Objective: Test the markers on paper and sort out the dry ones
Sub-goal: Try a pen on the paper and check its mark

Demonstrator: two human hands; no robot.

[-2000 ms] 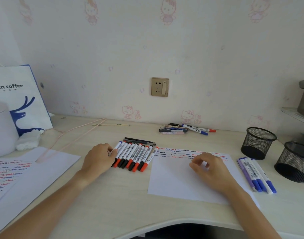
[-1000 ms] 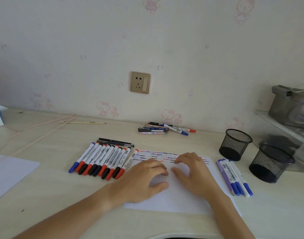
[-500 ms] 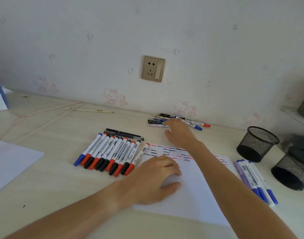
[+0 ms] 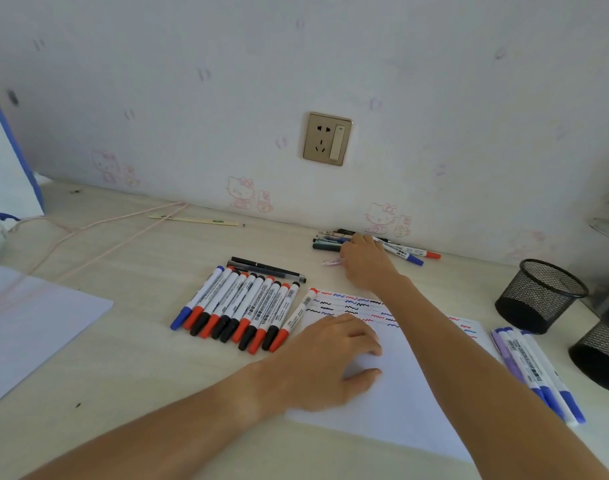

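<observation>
Since a second ago my right hand (image 4: 363, 263) has left the paper (image 4: 393, 393) and reached to the loose pile of pens (image 4: 330, 241) by the wall; its fingers curl down among them, and I cannot tell whether they hold one yet. Going left to right: a spare sheet (image 4: 36, 327), a neat row of markers (image 4: 240, 311), then my left hand (image 4: 325, 362) resting on the paper, fingers loosely bent, pinning it. Markers look light, stiff and smooth, likely to roll; best pinched mid-barrel. Further right lie blue-capped markers (image 4: 535, 368) and two mesh cups (image 4: 540, 296) on the pale desk (image 4: 130, 368).
</observation>
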